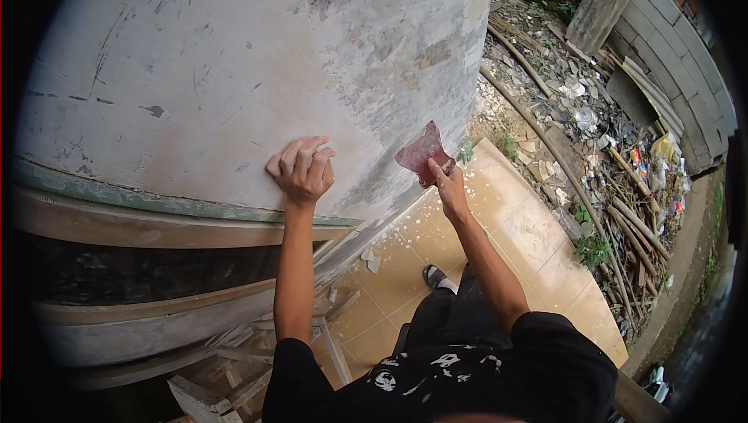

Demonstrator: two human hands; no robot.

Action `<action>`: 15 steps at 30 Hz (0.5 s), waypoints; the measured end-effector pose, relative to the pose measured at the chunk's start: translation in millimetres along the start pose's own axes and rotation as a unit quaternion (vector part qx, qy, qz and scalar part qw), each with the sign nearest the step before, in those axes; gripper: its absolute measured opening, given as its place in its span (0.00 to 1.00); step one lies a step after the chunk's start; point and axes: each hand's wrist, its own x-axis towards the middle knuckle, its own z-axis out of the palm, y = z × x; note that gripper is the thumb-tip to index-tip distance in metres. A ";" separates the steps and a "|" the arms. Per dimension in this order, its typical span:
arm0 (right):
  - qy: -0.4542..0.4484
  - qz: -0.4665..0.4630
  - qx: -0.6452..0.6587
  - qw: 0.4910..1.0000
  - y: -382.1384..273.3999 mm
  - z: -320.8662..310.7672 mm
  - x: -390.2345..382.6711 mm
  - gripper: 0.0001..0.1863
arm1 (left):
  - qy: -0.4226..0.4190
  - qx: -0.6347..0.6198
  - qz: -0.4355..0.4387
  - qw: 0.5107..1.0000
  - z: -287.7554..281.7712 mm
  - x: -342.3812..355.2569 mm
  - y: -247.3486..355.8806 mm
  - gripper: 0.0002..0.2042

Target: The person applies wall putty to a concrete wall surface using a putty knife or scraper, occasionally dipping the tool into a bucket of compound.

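Right grip (452, 188) pinches a maroon sheet (421, 153), half-curled left grip (304, 172) shows nothing held; wall (210, 57) looks evener upper left, unfinished upper centre.

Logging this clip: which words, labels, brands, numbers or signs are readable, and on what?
None readable.
Black shirt: white print, not legible.
Colourful packaging in the rubbish: too small and blurred.
Wall: scuffs and stains, no lettering seen.
Dark red sheet: no lettering seen.

Outdoors, on what looks like a porch (576, 314): a patchy plastered wall (210, 57), tiled floor (518, 224), littered ground (506, 115) and grey block wall (678, 53).
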 end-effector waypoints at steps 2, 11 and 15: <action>-0.023 0.031 0.032 0.999 -11.8 2.9 -7.6 0.10 | -0.003 0.007 -0.002 1.000 1.1 0.5 -0.3 0.10; -0.029 0.123 0.102 0.987 -46.1 -27.1 -39.4 0.10 | -0.067 -0.025 -0.067 0.995 -12.8 13.1 10.3 0.09; -0.041 0.077 0.049 0.995 -90.1 -30.9 -42.2 0.09 | -0.069 -0.144 -0.279 0.947 -30.3 41.8 54.0 0.03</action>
